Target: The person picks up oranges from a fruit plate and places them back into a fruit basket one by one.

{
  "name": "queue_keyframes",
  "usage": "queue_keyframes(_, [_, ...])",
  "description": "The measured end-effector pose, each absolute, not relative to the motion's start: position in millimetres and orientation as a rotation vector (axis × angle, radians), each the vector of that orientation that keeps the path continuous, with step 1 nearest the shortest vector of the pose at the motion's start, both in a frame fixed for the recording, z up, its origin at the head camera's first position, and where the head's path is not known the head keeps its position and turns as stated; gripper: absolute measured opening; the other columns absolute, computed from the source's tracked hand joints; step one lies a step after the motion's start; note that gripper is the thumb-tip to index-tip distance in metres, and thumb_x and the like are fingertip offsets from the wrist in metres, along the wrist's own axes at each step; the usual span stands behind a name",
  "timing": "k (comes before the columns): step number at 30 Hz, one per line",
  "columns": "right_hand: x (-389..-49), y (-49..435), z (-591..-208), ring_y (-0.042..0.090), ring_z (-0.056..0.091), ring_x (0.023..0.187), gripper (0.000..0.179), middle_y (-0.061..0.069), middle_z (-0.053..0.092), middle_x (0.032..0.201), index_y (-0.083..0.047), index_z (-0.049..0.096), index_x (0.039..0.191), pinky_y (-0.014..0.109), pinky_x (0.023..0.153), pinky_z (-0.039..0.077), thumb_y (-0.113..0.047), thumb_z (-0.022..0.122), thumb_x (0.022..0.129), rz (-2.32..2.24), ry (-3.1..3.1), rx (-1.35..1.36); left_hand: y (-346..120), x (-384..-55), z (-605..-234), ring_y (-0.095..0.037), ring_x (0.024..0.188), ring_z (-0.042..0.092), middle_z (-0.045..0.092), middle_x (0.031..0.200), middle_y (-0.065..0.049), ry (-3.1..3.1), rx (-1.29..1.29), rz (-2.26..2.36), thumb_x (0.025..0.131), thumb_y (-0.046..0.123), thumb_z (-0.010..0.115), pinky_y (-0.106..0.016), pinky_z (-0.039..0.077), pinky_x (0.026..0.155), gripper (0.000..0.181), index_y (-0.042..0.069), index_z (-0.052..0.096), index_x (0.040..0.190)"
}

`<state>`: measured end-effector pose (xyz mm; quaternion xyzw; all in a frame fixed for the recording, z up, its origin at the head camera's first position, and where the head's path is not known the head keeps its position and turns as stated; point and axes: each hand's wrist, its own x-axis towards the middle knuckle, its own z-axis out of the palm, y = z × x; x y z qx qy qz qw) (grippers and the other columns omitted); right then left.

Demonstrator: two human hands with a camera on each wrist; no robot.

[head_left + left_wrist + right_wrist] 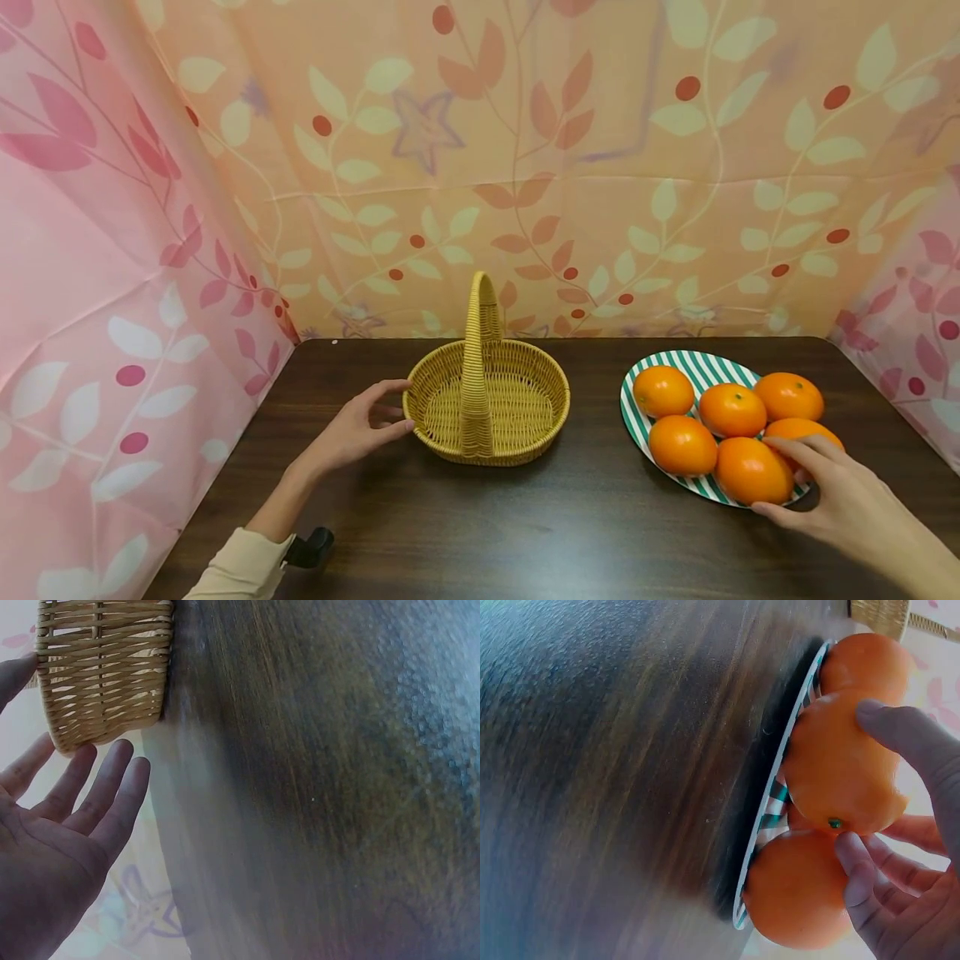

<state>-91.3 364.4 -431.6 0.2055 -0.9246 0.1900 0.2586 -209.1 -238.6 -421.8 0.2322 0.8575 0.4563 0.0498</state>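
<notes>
A yellow wicker basket with a tall arched handle stands on the table. My left hand is at its left side, fingertips touching the rim; the left wrist view shows that hand with fingers extended against the woven wall. To the right, a green-and-white striped plate bears several oranges. My right hand grips the front orange. In the right wrist view, the thumb lies on one side of this orange and curled fingers reach its other side, partly hidden, beside another orange.
The dark wooden table runs between the basket and the plate. Floral cloth hangs behind the table and along both sides. A black strap piece sits at the left wrist, by the beige sleeve.
</notes>
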Motion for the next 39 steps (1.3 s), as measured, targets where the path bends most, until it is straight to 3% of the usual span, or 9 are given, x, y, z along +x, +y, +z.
queue_keyframes(6, [-90, 362, -432, 0.002, 0.047, 0.071, 0.08, -0.004, 0.05, 0.107, -0.01, 0.067, 0.112, 0.014, 0.055, 0.036, -0.024, 0.103, 0.042, 0.494, -2.525, 0.533, -239, -210, -422, -0.037, 0.112, 0.064, 0.048, 0.147, -0.02, 2.608, 0.712, 1.389, 0.093, 0.02, 0.077, -0.04, 0.057, 0.088, 0.064, 0.002, 0.047, 0.147])
queue_keyframes(13, [-87, 357, -430, 0.002, 0.045, 0.07, 0.081, -0.005, 0.045, 0.111, -0.015, 0.064, 0.116, 0.025, 0.047, 0.036, -0.024, 0.101, 0.045, 0.44, -2.589, 0.465, -238, -210, -422, -0.038, 0.112, 0.064, 0.048, 0.147, -0.02, 2.605, 0.718, 1.389, 0.094, 0.021, 0.077, -0.04, 0.057, 0.088, 0.064, 0.002, 0.047, 0.147])
queue_keyframes(21, [-85, 354, -430, 0.0, 0.044, 0.065, 0.085, 0.001, 0.044, 0.116, -0.015, 0.06, 0.12, 0.025, 0.043, 0.034, -0.029, 0.101, 0.046, 0.386, -2.648, 0.433, -238, -209, -421, -0.041, 0.112, 0.064, 0.048, 0.146, -0.021, 2.597, 0.725, 1.403, 0.093, 0.019, 0.077, -0.042, 0.057, 0.087, 0.064, 0.001, 0.047, 0.147])
queue_keyframes(27, [-84, 353, -425, 0.001, 0.043, 0.063, 0.08, -0.003, 0.046, 0.111, -0.017, 0.062, 0.117, 0.025, 0.041, 0.032, -0.026, 0.099, 0.047, 0.391, -2.603, 0.411, -239, -210, -421, -0.039, 0.112, 0.064, 0.048, 0.146, -0.021, 2.604, 0.724, 1.39, 0.093, 0.021, 0.077, -0.042, 0.057, 0.088, 0.065, 0.001, 0.046, 0.147])
queue_keyframes(31, [-84, 353, -421, 0.003, 0.044, 0.065, 0.079, -0.005, 0.048, 0.107, -0.019, 0.064, 0.113, 0.025, 0.042, 0.033, -0.032, 0.102, 0.045, 0.419, -2.556, 0.4, -240, -210, -422, -0.039, 0.112, 0.064, 0.047, 0.147, -0.02, 2.599, 0.725, 1.4, 0.093, 0.02, 0.077, -0.044, 0.056, 0.089, 0.064, 0.002, 0.046, 0.147])
queue_keyframes(39, [-81, 351, -419, -0.002, 0.042, 0.06, 0.09, -0.004, 0.045, 0.108, -0.016, 0.061, 0.124, 0.025, 0.04, 0.03, -0.047, 0.101, 0.049, 0.418, -2.617, 0.331, -239, -211, -422, -0.039, 0.113, 0.064, 0.048, 0.147, -0.019, 2.601, 0.731, 1.391, 0.093, 0.021, 0.078, -0.043, 0.056, 0.089, 0.064, 0.003, 0.047, 0.147])
